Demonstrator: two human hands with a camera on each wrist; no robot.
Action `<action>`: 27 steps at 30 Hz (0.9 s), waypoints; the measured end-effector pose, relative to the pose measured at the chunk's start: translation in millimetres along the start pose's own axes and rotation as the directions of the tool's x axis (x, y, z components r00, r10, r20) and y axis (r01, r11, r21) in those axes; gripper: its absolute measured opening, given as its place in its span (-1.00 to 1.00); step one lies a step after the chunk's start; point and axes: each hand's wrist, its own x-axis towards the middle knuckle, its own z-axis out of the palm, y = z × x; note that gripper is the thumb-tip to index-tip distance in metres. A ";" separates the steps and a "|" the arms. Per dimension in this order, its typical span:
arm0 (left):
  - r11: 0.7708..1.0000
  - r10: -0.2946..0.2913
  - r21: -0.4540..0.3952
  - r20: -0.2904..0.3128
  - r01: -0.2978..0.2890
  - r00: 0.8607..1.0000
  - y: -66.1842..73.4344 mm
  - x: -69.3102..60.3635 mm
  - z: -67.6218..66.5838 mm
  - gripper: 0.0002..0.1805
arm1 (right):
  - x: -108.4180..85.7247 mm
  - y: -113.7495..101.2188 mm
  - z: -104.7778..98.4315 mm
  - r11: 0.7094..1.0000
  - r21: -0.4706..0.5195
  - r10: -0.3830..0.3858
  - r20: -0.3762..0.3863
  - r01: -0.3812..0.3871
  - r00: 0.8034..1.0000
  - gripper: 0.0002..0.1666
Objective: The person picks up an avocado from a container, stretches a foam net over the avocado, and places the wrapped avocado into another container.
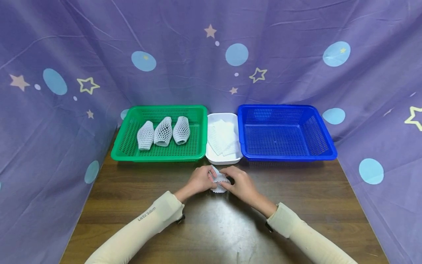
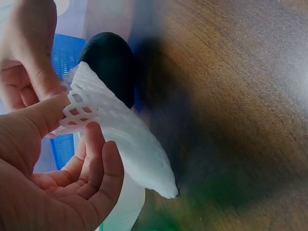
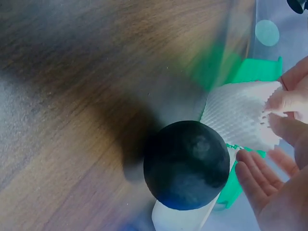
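A white foam net sleeve [image 1: 219, 178] is between both hands at the front of the white tray, its open mouth towards me. My left hand [image 1: 202, 178] pinches one side of the mouth, the thumb at the mesh edge [image 2: 79, 113]. On the other side, my right hand [image 1: 241, 183] pinches the rim with thumb and finger, its other fingers [image 3: 257, 178] loosely bent. A smooth dark rounded object [image 3: 186, 165], oval in the left wrist view, sits beside the sleeve and outside it. Its kind is unclear. The head view mostly hides it under the right hand.
Three foam-netted pieces [image 1: 163, 132] lie in a green basket [image 1: 158, 158] at the back left; their contents are hidden. A white tray [image 1: 224, 160] of flat foam nets [image 1: 224, 135] stands between it and a blue basket [image 1: 287, 157]. Purple curtains [image 1: 184, 73] surround the wooden table [image 1: 132, 190].
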 end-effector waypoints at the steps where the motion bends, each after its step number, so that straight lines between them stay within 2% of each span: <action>1: 1.000 0.002 0.000 -0.004 -0.002 1.000 0.0 0.1 0.0 -0.69 | 0.3 -0.4 0.4 1.000 -0.016 -0.024 -0.015 0.023 1.000 -0.70; 5: 1.000 0.004 -0.003 -0.012 -0.004 1.000 -2.0 0.4 -0.4 -0.69 | 1.9 -0.1 1.9 0.998 -0.049 -0.051 -0.083 0.047 0.995 -0.86; 8: 1.000 -0.009 -0.003 -0.016 0.009 1.000 -7.2 0.7 -1.5 -0.70 | 2.8 1.5 1.3 0.998 -0.062 -0.038 -0.123 0.031 0.992 -0.87; 14: 0.997 -0.072 -0.036 -0.025 0.071 0.997 -19.4 1.0 -6.6 -0.75 | 1.5 7.9 -1.5 0.998 -0.063 -0.006 -0.173 -0.005 0.985 -0.88; 19: 0.993 -0.075 -0.094 -0.026 0.072 0.997 -22.4 1.3 -7.3 -0.75 | -0.4 8.6 -1.7 0.999 -0.043 0.015 -0.156 -0.022 0.988 -0.90; 27: 0.977 -0.021 -0.213 -0.050 0.010 0.999 -17.9 2.2 2.1 -0.74 | -1.0 7.0 2.9 1.000 -0.015 0.010 -0.131 -0.012 0.991 -0.88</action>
